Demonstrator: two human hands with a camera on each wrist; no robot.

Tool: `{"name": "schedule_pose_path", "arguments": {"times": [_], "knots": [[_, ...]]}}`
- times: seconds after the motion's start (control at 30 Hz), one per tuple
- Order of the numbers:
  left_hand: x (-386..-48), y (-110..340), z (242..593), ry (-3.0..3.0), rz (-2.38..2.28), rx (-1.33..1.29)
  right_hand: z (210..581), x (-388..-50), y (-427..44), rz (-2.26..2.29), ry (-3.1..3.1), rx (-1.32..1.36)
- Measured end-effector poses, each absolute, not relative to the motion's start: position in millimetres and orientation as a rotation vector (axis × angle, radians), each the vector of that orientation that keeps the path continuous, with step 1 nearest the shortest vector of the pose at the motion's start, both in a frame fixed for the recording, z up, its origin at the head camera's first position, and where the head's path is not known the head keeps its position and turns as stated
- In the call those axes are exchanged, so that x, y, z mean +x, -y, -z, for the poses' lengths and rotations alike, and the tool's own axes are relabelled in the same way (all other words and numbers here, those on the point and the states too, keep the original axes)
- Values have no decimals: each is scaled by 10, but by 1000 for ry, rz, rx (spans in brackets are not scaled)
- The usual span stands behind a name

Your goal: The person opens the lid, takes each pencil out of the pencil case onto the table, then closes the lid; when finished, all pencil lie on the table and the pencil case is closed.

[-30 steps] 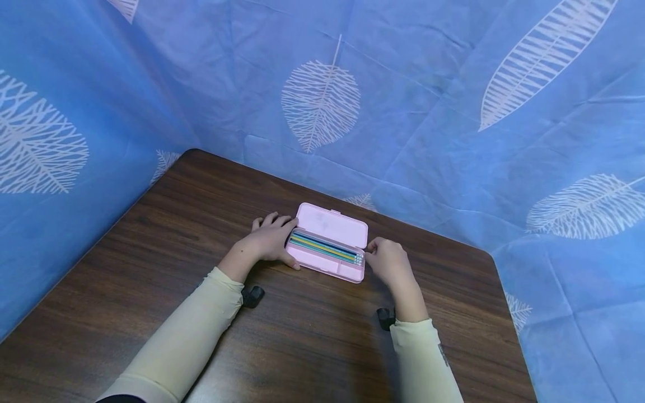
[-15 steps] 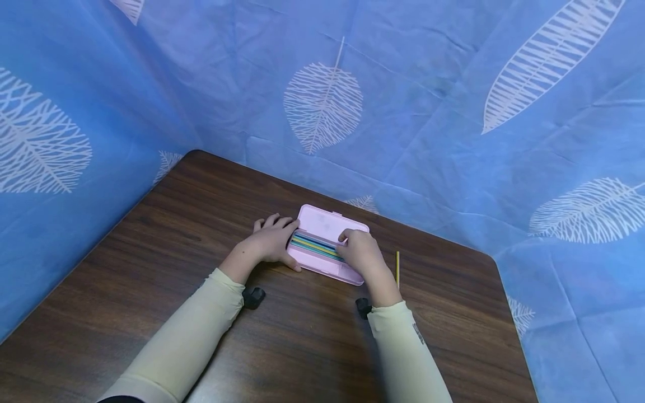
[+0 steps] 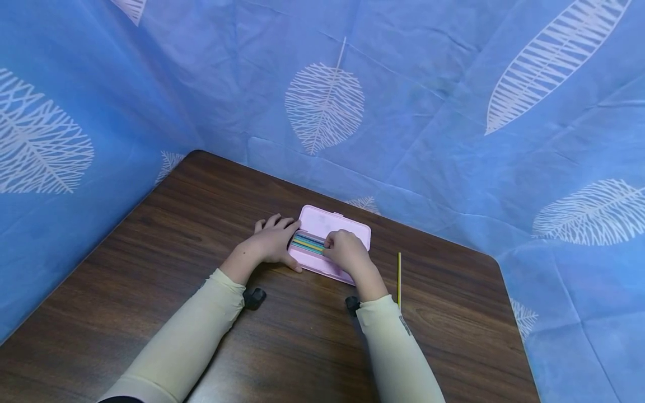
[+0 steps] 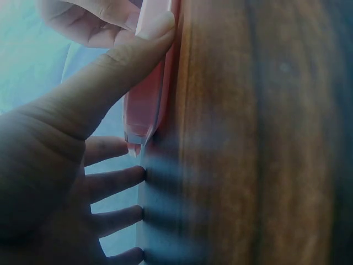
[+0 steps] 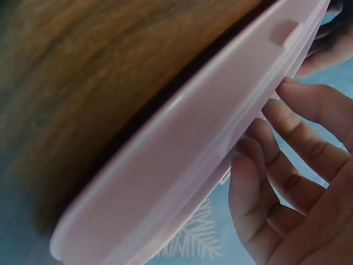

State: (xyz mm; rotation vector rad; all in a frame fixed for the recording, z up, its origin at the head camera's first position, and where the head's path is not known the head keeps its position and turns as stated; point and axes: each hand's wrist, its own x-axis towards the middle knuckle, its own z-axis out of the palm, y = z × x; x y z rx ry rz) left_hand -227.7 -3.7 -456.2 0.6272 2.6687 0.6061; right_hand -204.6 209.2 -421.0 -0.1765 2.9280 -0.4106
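An open pink pencil case (image 3: 317,265) lies on the table, its lid (image 3: 322,219) tipped back. Several blue, yellow and teal pencils (image 3: 307,244) fill its long compartment. My left hand (image 3: 269,245) spans the left end with spread, fairly straight fingers. In the left wrist view its thumb rests on the case's front wall (image 4: 144,102). My right hand (image 3: 347,253) reaches over the case with bent fingers, at the right part of the pencils. In the right wrist view the case wall (image 5: 160,154) hides the inside, so whether the fingertips pinch a pencil is not visible.
A single yellow pencil (image 3: 400,277) lies on the dark wooden table (image 3: 453,302) to the right of the case, its near end behind the right sleeve (image 3: 390,336). Blue cloth (image 3: 428,140) with white leaf prints hangs behind the table's far edge.
My right hand has moved left from the case's right end to over the pencils. A yellow pencil has come into sight on the table at the right. My left hand stays in place.
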Motion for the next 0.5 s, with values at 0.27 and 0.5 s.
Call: {"name": "schedule_pose_path", "arguments": {"times": [0.27, 0.5], "knots": [[-2285, 35, 4585, -2682, -592, 631, 4245, -2080, -2090, 393, -2905, -186], [-2288, 34, 4582, -2688, -581, 638, 4261, -2114, -2105, 412, -2875, -196]]}}
